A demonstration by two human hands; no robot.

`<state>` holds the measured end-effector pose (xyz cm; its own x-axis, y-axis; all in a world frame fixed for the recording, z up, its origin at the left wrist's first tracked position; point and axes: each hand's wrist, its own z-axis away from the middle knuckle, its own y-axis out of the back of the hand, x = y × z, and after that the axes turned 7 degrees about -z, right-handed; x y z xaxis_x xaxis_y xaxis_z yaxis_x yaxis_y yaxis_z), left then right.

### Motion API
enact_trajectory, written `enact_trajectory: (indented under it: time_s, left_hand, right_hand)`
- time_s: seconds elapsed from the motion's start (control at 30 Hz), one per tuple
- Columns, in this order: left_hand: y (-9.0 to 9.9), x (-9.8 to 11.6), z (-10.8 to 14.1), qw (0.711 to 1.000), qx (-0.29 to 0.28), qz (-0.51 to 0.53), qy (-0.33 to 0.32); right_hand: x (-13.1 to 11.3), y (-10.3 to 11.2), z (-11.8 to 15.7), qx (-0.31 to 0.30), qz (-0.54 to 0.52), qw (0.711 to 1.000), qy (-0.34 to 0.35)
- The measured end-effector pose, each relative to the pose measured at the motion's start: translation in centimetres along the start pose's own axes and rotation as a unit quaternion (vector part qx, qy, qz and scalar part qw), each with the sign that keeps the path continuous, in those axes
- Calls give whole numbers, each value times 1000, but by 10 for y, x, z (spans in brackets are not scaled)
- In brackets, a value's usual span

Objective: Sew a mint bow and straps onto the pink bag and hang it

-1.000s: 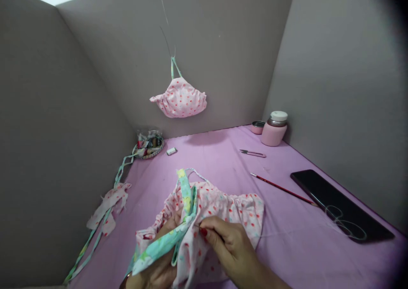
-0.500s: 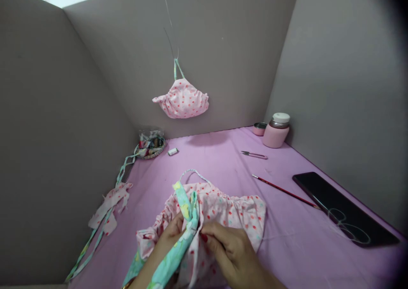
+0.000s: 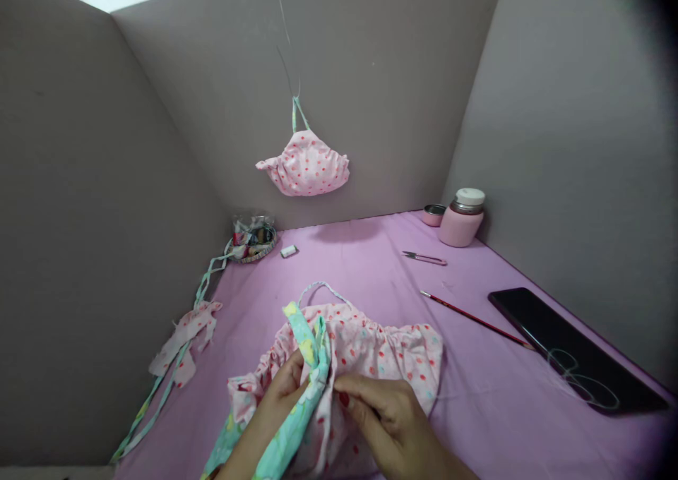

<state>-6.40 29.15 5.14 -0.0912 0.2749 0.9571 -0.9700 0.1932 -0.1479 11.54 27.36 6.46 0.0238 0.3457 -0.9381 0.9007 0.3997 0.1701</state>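
A gathered pink dotted cloth piece (image 3: 381, 353), sewn like a small garment with a thin cord loop, lies in front of me. Along its edge runs a green and yellow patterned fabric strip (image 3: 289, 438). My left hand (image 3: 289, 385) is closed around the cloth behind the strip, its fingertips partly hidden. At the seam between strip and pink cloth, my right hand (image 3: 381, 413) pinches thumb and forefinger together against the fabric edge. Whatever small thing is in that pinch is too small to make out. Pale thread (image 3: 569, 374) loops across the phone and trails toward the cloth.
A black phone (image 3: 572, 349), a red pencil (image 3: 477, 318) and thread snips (image 3: 424, 258) lie right. Behind them stand a pink jar (image 3: 460, 222) and a small tin (image 3: 433, 215). Left are fabric scraps (image 3: 185, 335) and a basket (image 3: 254, 243). A dotted cloth piece (image 3: 307, 166) hangs ahead.
My right thumb and forefinger have shifted slightly at the seam, and the strip's upper end has tipped a little left. The whole view has shifted slightly.
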Motion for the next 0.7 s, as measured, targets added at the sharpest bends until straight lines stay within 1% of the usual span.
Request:
enact_trajectory:
  time_s: [0.17,0.3,0.4,0.47,0.6,0.7]
  left_hand:
    - [0,-2,-3,997,18,-53,-47]
    - [-11,0,1,991,38,-93,-84]
    - [-20,2,8,992,53,-83,-74]
    - [-22,1,9,995,46,-72,-59]
    - [-17,-8,-3,997,20,-65,-23]
    - [-10,-14,-14,997,-3,-77,3]
  right_hand:
    - [2,-2,1,13,-6,1000,-15]
    - [5,-5,3,25,0,999,-36]
    - [8,-7,4,33,10,998,-58]
    - [9,-8,4,36,12,997,-66]
    - [8,-9,2,42,1,997,-70]
    - [10,-9,2,50,-29,994,-96]
